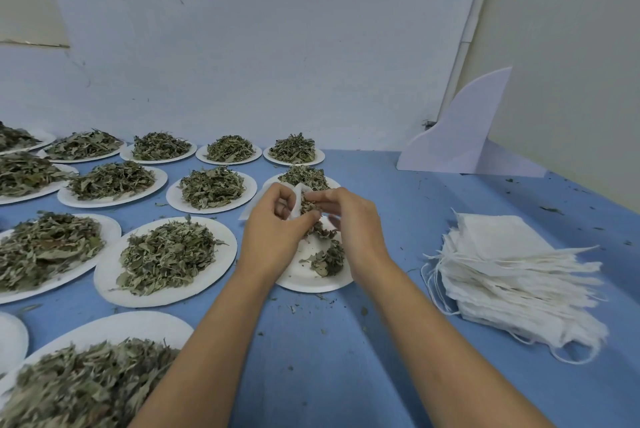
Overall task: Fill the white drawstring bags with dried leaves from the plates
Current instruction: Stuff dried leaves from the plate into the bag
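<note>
Left hand: your left hand [273,230], at the centre of the frame, has its fingers curled round the mouth of a white drawstring bag [297,200] and holds it open.
Right hand: your right hand [353,220] pinches a clump of dried leaves [309,206] at the bag's opening, fingertips bunched together.
Bag: thin, white and creased, mostly hidden by your fingers, held above the plate.
Plate below: a white plate [304,281] lies just under your hands, with only scattered leaves on it.
Other plates: heaped plates [166,258] fill the left half of the frame.
Spare bags: a flat stack [512,275] with loose strings lies right of centre on the blue table [346,358].
</note>
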A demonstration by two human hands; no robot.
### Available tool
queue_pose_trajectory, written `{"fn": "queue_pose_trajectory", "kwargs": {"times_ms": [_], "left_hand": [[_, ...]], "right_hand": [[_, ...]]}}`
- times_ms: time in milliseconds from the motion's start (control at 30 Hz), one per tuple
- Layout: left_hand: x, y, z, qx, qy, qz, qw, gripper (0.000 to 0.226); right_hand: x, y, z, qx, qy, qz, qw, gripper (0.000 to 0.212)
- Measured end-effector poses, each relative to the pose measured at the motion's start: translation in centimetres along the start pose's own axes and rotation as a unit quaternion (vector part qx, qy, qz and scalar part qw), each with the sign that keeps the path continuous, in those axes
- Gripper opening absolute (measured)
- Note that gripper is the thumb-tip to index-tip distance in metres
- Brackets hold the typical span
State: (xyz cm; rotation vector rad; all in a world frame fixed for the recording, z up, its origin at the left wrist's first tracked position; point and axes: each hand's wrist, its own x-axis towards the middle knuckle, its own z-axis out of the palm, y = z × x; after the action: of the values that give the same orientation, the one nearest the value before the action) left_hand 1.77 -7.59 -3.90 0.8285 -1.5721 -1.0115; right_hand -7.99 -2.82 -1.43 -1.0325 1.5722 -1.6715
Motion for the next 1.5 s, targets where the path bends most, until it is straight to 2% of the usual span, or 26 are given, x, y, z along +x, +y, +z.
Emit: {"fn": "queue_pose_trajectory", "kwargs": {"times_ms": [167,233,300,367,433,567,633,800,1000,1100,1167,1300,1367,1500], "left_hand": [[0.3,-0.1,-0.2,-0.030,0.027,-0.041,0.998,0.032],[0.3,0.0,-0.1,-0.042,0.022,-0.046,0.998,0.031],[0.2,0.3,0.1,-0.055,0.011,-0.048,0.997,0.030],[0.0,0.7,0.2,-0.074,-0.008,-0.050,0.996,0.028],[-0.1,0.9,0.3,-0.078,-0.028,-0.051,0.995,0.026],[-0.2,1.0,0.1,-0.064,-0.047,-0.052,0.995,0.025],[-0.2,1.0,0.1,-0.060,-0.047,-0.051,0.996,0.026],[0.1,0.7,0.6,-0.035,0.044,-0.070,0.996,0.025],[0.5,0.1,0.2,-0.041,0.130,-0.119,0.983,0.027],[0.4,0.2,0.2,-0.045,0.142,-0.139,0.979,0.026],[0.5,0.5,0.2,-0.063,0.118,-0.154,0.979,0.024],[0.7,1.0,0.3,-0.138,0.022,-0.219,0.966,0.016],[0.8,1.2,0.2,-0.155,-0.021,-0.225,0.962,0.013],[0.0,1.6,0.2,-0.067,-0.090,-0.161,0.981,0.043]], "right_hand": [[0.1,-0.6,-1.0,0.037,-0.074,0.008,0.997,0.032],[0.2,-0.8,-1.4,0.077,-0.056,0.017,0.995,0.028],[0.5,-0.7,-1.7,0.088,0.001,0.018,0.996,0.022],[0.9,-0.3,-2.0,0.034,0.035,-0.007,0.999,0.013],[1.1,0.0,-2.2,-0.052,0.030,-0.036,0.998,0.006],[1.2,0.2,-2.3,-0.140,0.032,-0.093,0.985,0.014],[1.3,0.3,-2.3,-0.158,0.042,-0.112,0.980,0.012],[0.7,0.5,-1.5,-0.161,0.063,-0.157,0.972,0.007],[0.0,0.7,-0.8,-0.147,-0.047,-0.171,0.973,0.014],[0.2,0.8,-0.8,-0.148,-0.049,-0.157,0.975,0.014],[0.5,0.8,-0.8,-0.122,-0.030,-0.124,0.984,0.011],[1.0,1.1,-1.3,-0.099,0.006,-0.084,0.992,0.013],[1.2,1.2,-1.6,-0.071,0.014,-0.057,0.996,0.012],[1.5,1.0,-1.9,-0.034,0.022,-0.042,0.998,0.012]]}}
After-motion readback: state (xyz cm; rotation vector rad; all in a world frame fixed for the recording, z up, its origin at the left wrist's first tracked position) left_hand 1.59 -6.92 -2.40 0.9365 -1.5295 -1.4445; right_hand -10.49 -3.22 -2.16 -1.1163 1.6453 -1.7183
